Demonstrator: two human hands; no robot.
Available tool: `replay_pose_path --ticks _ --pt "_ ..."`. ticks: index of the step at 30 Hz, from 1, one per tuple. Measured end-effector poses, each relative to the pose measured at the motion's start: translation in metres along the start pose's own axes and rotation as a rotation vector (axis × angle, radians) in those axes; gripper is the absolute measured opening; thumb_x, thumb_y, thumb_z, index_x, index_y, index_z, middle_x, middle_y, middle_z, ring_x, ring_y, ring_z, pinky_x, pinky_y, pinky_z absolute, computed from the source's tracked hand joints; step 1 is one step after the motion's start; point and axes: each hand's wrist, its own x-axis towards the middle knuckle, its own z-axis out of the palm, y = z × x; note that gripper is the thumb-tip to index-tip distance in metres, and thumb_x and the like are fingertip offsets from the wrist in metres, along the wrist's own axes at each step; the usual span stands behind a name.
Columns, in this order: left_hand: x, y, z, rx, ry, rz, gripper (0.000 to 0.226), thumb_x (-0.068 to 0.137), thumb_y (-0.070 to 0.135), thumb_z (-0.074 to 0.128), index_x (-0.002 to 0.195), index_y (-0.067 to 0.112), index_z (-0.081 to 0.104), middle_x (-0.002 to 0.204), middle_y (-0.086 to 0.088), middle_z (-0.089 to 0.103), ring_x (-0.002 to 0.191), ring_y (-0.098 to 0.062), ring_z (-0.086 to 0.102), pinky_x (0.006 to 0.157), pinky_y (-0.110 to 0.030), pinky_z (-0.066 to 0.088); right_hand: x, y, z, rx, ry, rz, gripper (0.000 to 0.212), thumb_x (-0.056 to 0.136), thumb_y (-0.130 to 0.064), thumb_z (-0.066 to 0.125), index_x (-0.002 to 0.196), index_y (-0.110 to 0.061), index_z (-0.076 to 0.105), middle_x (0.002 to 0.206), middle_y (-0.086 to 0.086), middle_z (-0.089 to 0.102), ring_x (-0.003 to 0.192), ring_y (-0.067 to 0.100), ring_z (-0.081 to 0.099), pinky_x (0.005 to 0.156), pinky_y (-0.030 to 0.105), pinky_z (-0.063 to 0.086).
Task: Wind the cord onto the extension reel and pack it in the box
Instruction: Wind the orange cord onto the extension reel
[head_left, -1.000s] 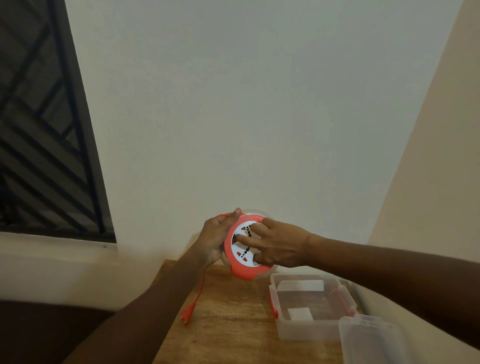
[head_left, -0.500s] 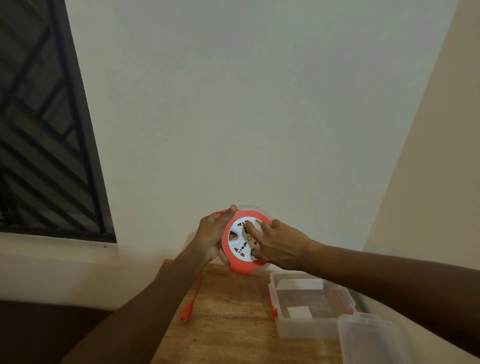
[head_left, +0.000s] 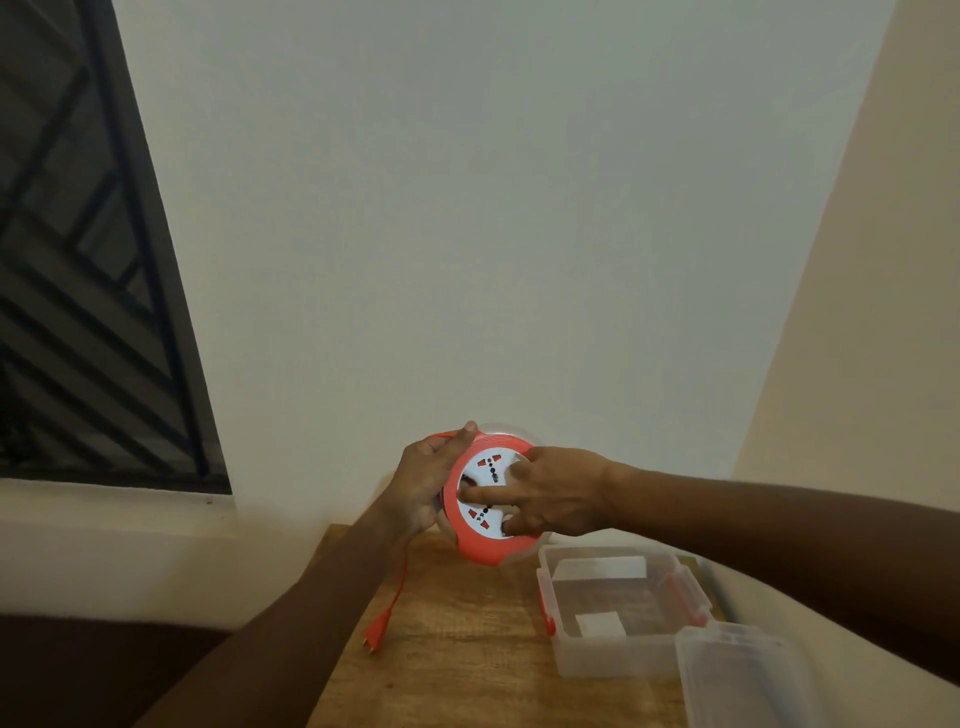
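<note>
A round orange extension reel with a white socket face is held upright above the far end of the wooden table. My left hand grips its left rim, thumb on top. My right hand lies across the white face, fingers spread on it, index finger pointing left. An orange cord hangs from under my left hand, and its plug dangles at the table's left edge. The clear plastic box with orange latches stands open on the table to the right, below the reel.
The box's clear lid lies at the near right. The wooden table stands against a white wall, with a beige wall on the right. A dark barred window is on the left.
My right hand has turned on the reel's face, fingers now spread with the index pointing left. The socket face has rotated. The hanging cord looks slightly shorter.
</note>
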Motion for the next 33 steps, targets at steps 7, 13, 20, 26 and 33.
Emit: replay_pose_path --ticks 7,13,20,26,33 --pt "-0.004 0.002 0.008 0.017 -0.001 0.016 0.044 0.092 0.046 0.071 0.118 0.011 0.073 0.103 -0.011 0.082 0.086 -0.034 0.08 0.074 -0.045 0.067 0.006 -0.008 0.001 0.011 -0.052 0.026 0.061 0.083 -0.03 0.079 0.138 -0.027 0.053 0.155 0.013 0.033 0.111 0.041 0.061 0.093 0.055 0.053" --pt "-0.005 0.006 0.013 0.057 0.034 0.06 0.037 0.093 0.044 0.071 0.116 0.015 0.074 0.1 -0.006 0.083 0.081 -0.03 0.081 0.065 -0.038 0.065 0.009 -0.015 0.009 0.046 -0.034 0.109 0.064 0.087 -0.035 0.073 0.143 -0.023 0.047 0.154 0.016 0.034 0.111 0.043 0.06 0.096 0.057 0.049" --pt "-0.003 0.002 0.022 0.019 0.15 0.153 0.025 0.093 0.046 0.071 0.108 0.026 0.074 0.1 0.0 0.081 0.08 -0.025 0.08 0.065 -0.036 0.067 0.024 -0.052 0.012 0.683 0.165 0.686 0.041 0.094 -0.032 0.062 0.135 -0.026 0.059 0.159 0.018 0.023 0.118 0.044 0.057 0.097 0.051 0.05" --pt "-0.005 -0.017 0.038 0.006 0.233 0.2 0.023 0.092 0.046 0.072 0.108 0.029 0.076 0.11 0.001 0.08 0.1 -0.025 0.077 0.09 -0.047 0.064 0.059 -0.066 -0.013 1.754 0.515 1.519 0.038 0.101 -0.025 0.049 0.139 -0.023 0.055 0.154 0.007 0.038 0.135 0.03 0.042 0.109 0.042 0.038" --pt "-0.004 -0.018 0.044 0.107 0.258 0.257 0.01 0.093 0.043 0.073 0.095 0.033 0.074 0.106 0.002 0.079 0.093 -0.017 0.076 0.088 -0.04 0.064 0.058 -0.057 -0.019 2.411 0.702 1.594 0.05 0.095 -0.002 0.052 0.138 -0.026 0.051 0.116 -0.001 0.056 0.073 0.011 0.055 0.051 0.018 0.05"
